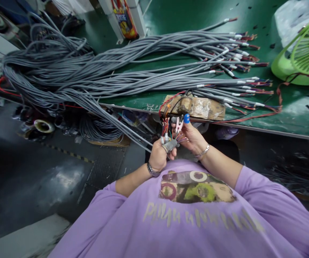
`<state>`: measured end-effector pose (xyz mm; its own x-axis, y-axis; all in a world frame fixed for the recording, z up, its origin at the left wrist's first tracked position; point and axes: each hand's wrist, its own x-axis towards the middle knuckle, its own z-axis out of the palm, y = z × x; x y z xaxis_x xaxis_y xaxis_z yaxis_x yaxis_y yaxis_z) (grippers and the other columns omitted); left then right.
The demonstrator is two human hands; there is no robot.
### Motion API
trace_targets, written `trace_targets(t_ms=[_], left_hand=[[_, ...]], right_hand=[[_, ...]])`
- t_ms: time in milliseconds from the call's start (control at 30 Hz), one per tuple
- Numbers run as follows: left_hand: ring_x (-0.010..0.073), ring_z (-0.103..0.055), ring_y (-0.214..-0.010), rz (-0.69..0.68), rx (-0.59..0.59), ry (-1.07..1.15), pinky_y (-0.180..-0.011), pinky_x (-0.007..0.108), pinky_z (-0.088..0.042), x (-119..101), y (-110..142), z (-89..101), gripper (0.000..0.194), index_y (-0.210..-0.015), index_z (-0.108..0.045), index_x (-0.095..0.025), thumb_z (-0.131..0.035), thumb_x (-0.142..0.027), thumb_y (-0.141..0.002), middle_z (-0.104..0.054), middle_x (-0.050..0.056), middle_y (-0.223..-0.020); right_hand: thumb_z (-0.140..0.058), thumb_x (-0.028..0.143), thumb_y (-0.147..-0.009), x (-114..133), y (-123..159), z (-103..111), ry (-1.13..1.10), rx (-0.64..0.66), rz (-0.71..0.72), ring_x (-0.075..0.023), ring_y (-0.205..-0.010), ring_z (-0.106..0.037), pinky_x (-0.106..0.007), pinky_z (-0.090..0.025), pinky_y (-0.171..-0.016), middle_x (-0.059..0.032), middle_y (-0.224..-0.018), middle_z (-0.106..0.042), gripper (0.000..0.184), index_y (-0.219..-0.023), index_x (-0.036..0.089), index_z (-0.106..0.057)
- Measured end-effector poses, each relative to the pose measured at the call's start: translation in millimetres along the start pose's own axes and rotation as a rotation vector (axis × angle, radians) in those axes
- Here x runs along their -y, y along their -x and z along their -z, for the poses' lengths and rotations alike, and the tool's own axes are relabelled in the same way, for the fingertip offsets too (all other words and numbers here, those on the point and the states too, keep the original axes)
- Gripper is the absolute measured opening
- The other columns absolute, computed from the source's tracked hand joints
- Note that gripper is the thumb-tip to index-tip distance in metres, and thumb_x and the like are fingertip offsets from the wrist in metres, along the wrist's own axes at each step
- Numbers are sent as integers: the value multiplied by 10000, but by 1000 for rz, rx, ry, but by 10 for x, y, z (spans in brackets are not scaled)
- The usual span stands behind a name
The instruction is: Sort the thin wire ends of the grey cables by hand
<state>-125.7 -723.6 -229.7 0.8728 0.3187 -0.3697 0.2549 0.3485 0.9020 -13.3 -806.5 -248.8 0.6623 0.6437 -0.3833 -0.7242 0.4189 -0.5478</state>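
Observation:
My left hand (158, 156) is closed in a fist around the end of a grey cable (133, 133), whose coloured inner wires (166, 129) fan out above the fist. My right hand (191, 138) is pinched on small clips (179, 124) with thin wires, held right beside those wire ends. A blue cap (186, 118) covers one right fingertip, and grey tape wraps a left finger. Both wrists carry a bracelet or watch. The hands sit just below the edge of the green workbench (291, 114).
A big bundle of grey cables (143, 57) with stripped coloured ends lies across the bench and droops off its left side. A taped brown block (197, 106) with red and black leads sits at the bench edge. A green plastic fan (305, 53) stands at the right.

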Motion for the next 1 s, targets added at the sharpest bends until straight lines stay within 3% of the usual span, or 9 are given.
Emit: trace_targets(t_ms=[333, 433, 600, 833, 1000], left_hand=[[68, -432, -328, -7, 6, -31, -349, 199, -326, -20, 91, 29, 388, -657, -549, -173, -749, -504, -678, -564, -34, -465], [72, -449, -337, -24, 1, -21, -353, 199, -332, -17, 118, 32, 377, -669, -560, -171, -747, -498, -691, -574, -31, -475], [69, -456, -347, -43, -74, -17, -362, 198, -337, -16, 91, -21, 360, -707, -573, -176, -736, -497, -698, -582, -36, -496], [69, -469, -353, -66, -81, -29, -369, 198, -325, -25, 53, -81, 369, -686, -557, -176, -716, -508, -713, -592, -29, -507], [72, -468, -350, -80, -74, 13, -360, 198, -330, 0, 36, -59, 325, -726, -579, -175, -710, -473, -722, -596, -33, -510]], right_hand=[[-521, 805, -783, 44, 120, 67, 31, 70, -60, -134, -591, -564, -248, -458, -516, -32, -771, -689, 611, -865, 214, -653], [-536, 745, -822, 86, 159, 70, 44, 89, -68, -129, -578, -541, -243, -450, -509, -36, -780, -693, 556, -863, 207, -665], [-663, 494, -846, 101, 176, 52, 46, 53, -35, -113, -591, -546, -222, -420, -515, -12, -748, -690, 293, -802, 205, -650], [-725, 626, -752, 43, 141, 40, 87, 18, 33, -102, -561, -517, -224, -404, -508, 7, -696, -645, 437, -786, 203, -618], [-709, 508, -819, 105, 137, 58, 26, 62, -33, -106, -568, -536, -225, -443, -546, 10, -660, -640, 324, -779, 192, -648]])
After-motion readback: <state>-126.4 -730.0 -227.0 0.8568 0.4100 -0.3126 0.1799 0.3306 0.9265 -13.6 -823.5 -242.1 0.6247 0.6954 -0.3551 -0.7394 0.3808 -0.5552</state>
